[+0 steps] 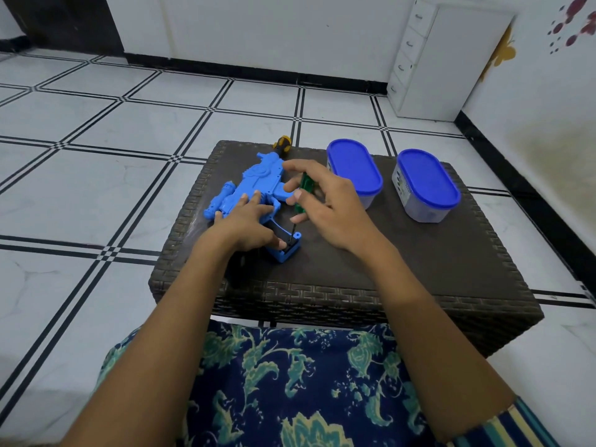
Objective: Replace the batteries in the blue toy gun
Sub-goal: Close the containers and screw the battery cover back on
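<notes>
The blue toy gun (254,185) lies flat on the dark wicker table (354,269), its grip pointing toward me. My left hand (248,224) presses down on the gun's body and grip, fingers spread. My right hand (325,201) holds a green-handled screwdriver (303,188) upright, with its thin shaft tip resting at the base of the grip (288,250), where a dark opening shows. No batteries are visible.
A second screwdriver with a yellow-and-black handle (283,144) lies behind the gun at the table's far edge. Two oval containers with blue lids (353,171) (425,183) stand on the right half of the table. A white drawer unit (429,59) stands against the wall.
</notes>
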Demonstrator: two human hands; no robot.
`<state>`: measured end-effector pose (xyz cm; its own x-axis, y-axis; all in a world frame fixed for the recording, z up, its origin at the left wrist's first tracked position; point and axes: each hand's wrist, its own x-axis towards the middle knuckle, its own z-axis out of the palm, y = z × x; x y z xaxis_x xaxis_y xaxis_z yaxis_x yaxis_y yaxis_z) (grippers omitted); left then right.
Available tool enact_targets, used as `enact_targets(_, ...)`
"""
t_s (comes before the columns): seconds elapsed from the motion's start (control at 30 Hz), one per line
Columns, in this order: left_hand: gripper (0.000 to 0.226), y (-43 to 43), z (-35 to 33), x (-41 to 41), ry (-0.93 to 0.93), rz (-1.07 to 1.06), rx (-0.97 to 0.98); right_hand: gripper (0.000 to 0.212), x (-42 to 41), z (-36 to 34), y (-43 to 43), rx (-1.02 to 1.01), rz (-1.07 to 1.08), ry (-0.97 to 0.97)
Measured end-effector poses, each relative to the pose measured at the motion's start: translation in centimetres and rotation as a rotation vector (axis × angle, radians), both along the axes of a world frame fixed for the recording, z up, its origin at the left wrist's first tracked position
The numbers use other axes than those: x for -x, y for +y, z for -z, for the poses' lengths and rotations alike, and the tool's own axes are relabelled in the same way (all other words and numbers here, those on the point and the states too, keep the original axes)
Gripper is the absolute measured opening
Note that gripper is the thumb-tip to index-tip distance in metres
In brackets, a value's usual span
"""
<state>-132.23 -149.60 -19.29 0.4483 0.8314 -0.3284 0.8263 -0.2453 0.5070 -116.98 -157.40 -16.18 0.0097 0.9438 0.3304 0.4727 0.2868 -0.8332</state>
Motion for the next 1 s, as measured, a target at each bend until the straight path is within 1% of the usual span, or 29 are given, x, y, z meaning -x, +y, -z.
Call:
enact_targets(0.13, 0.085, -0.1, -0.2, -0.1, -0.015, -0.019, 0.012, 0.036, 0.3, -0.1, 0.0, 0.0, -0.008, 0.007)
enact_targets(0.3, 0.086, -0.1, 0.0, 0.2, -0.033, -0.007, 0.006, 0.022, 0.1, 0.0, 0.4, -0.171, 0.151, -0.178)
enact_targets(0.37, 0.086, -0.1, 0.0, 0.2, -0.038, -0.007, 0.007, 0.021, 0.2, 0.2, 0.6, -0.196, 0.163, -0.206)
enact_targets(0.43, 0.085, -0.2, -0.1, 0.2, -0.046, -0.008, 0.015, 0.027, 0.3, 0.2, 0.7, -0.148, 0.107, -0.186)
enact_targets(0.5, 0.085, -0.4, -0.3, 0.3, -0.042, -0.009, 0.017, 0.035, 0.4, 0.0, 0.5, -0.065, 0.041, -0.112)
enact_targets(0.57, 0.084, -0.5, -0.5, 0.3, -0.035, -0.012, 0.02, 0.038, 0.3, -0.2, 0.3, -0.027, 0.014, -0.049)
enact_targets(0.63, 0.084, -0.7, -0.8, 0.2, -0.029, -0.011, 0.025, 0.035, 0.2, -0.2, 0.2, -0.068, 0.057, -0.067)
enact_targets(0.7, 0.084, -1.1, -1.3, 0.2, -0.025, -0.012, 0.034, 0.03, 0.2, 0.0, 0.4, -0.16, 0.153, -0.168)
enact_targets(0.77, 0.082, -1.5, -1.8, 0.1, -0.031, -0.03, 0.054, 0.031, 0.3, 0.1, 0.6, -0.205, 0.19, -0.215)
enact_targets(0.93, 0.083, -1.6, -1.7, 0.1, -0.033, -0.034, 0.042, 0.037, 0.6, 0.2, 0.4, -0.136, 0.036, -0.12)
enact_targets(1.0, 0.083, -1.3, -1.5, 0.3, -0.028, -0.032, 0.04, 0.034, 0.6, 0.1, 0.3, -0.151, 0.05, -0.104)
